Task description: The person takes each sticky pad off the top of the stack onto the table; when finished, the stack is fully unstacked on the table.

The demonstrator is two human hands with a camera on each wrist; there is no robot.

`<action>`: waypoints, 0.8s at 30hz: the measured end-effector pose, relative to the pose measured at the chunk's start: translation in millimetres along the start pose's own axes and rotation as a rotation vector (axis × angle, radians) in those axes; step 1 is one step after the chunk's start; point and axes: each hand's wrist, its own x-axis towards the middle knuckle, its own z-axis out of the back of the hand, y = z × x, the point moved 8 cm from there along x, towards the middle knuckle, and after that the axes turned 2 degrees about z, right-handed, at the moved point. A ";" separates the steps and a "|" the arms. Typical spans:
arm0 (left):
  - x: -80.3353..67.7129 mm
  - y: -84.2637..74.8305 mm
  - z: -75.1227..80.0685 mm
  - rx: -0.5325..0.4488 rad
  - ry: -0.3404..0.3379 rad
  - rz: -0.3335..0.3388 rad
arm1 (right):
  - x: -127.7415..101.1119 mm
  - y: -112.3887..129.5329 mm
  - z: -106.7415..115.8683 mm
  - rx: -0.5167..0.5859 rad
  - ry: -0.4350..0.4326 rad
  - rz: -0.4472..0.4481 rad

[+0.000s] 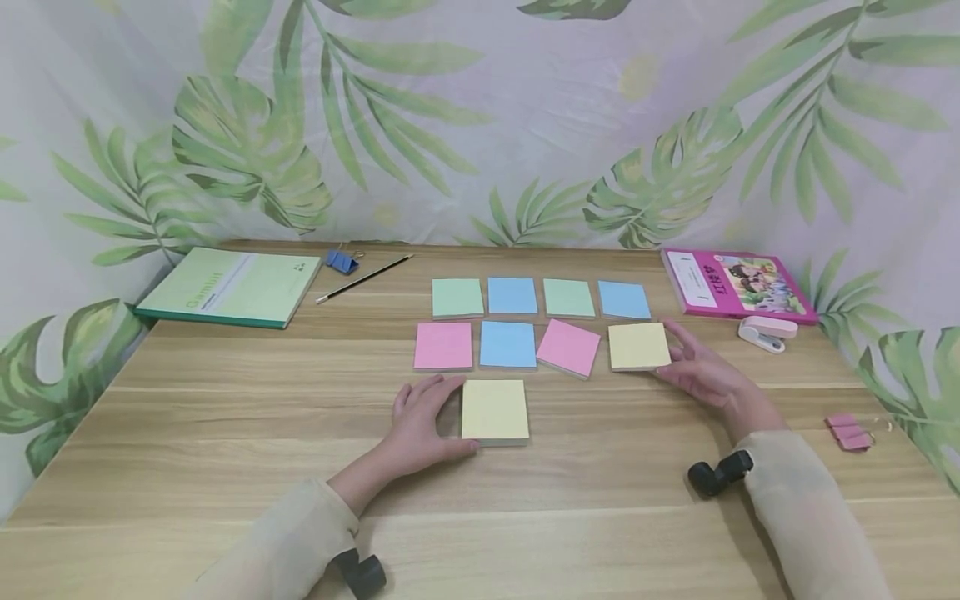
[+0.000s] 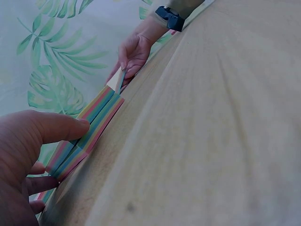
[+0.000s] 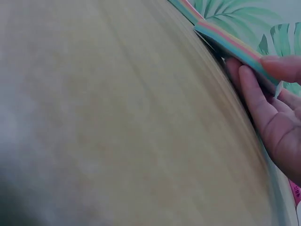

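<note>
In the head view my left hand (image 1: 427,425) holds a yellow sticky note pad (image 1: 495,410) by its left side, thumb at the near corner and fingers at the far one. Striped pad edges (image 2: 101,117) show beside that thumb (image 2: 63,128) in the left wrist view. My right hand (image 1: 705,375) pinches the right edge of another yellow sticky note pad (image 1: 639,346). In the right wrist view this pad (image 3: 235,49) is tilted, with the thumb on top and fingers beneath. Left of it lie a turned pink pad (image 1: 568,347), a blue pad (image 1: 508,344) and a pink pad (image 1: 443,346).
Behind is a row of green (image 1: 457,297), blue (image 1: 512,295), green (image 1: 568,297) and blue (image 1: 624,299) pads. A green notebook (image 1: 228,286), blue binder clip (image 1: 342,262) and pencil (image 1: 365,279) lie left; a pink book (image 1: 738,283), stapler (image 1: 767,332) and pink clip (image 1: 849,432) right.
</note>
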 end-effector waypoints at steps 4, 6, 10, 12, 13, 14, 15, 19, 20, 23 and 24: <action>0.3 0.3 -0.9 -0.001 0.004 0.001 | -0.4 -0.3 0.8 -0.021 0.033 -0.017; 0.3 0.6 -1.2 -0.001 0.005 0.001 | -3.2 1.8 1.5 -0.029 0.049 -0.028; 0.2 0.5 -1.1 0.000 0.004 0.001 | -11.9 10.7 4.2 -0.062 0.083 -0.028; 0.2 0.1 -0.7 0.000 0.003 0.001 | -17.5 18.8 4.8 -0.124 0.101 0.004; 0.2 0.1 -0.6 0.002 0.003 0.001 | -20.1 23.7 3.5 -0.141 0.116 0.028; 0.2 0.1 -0.4 0.001 0.002 0.001 | -22.7 28.9 1.4 -0.155 0.129 0.056; 0.2 0.0 -0.3 0.002 0.002 0.000 | -24.9 34.4 -2.0 -0.165 0.143 0.085; 0.5 0.4 -0.3 -0.002 -0.002 0.000 | -27.9 51.2 -28.8 -0.194 0.212 0.170; 0.6 0.4 -0.2 -0.003 -0.002 0.000 | -26.9 52.8 -38.3 -0.209 0.236 0.184; 0.8 0.5 -0.5 0.002 0.000 0.001 | -19.6 48.8 -69.8 -0.263 0.279 0.196; 0.8 0.5 -0.5 0.003 0.002 0.001 | -16.4 45.1 -80.8 -0.272 0.291 0.194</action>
